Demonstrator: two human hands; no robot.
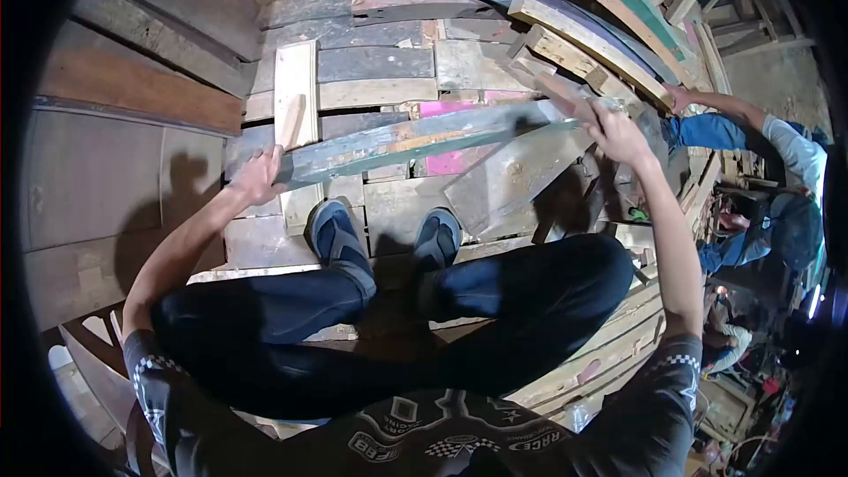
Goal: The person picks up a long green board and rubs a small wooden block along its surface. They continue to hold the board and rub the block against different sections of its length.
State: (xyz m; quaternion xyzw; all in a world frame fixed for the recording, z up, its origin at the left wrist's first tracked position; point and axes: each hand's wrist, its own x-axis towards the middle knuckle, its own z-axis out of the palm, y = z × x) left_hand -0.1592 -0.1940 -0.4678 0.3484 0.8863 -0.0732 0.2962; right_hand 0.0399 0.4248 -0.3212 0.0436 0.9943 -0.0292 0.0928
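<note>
A long weathered plank, grey and green with worn brown patches, spans the space in front of my knees. My left hand is wrapped round its left end. A short pale stick of wood rises beside those fingers, over a light board on the floor. At the plank's right end my right hand is closed, with a blurred brownish piece of wood against its fingers. Below the plank on the right leans a broad grey-brown panel.
My sandalled feet rest on uneven floorboards. Wooden panels stand along the left. Stacked timber and curved boards fill the upper right, where another person's hand touches a beam. More people sit at the far right.
</note>
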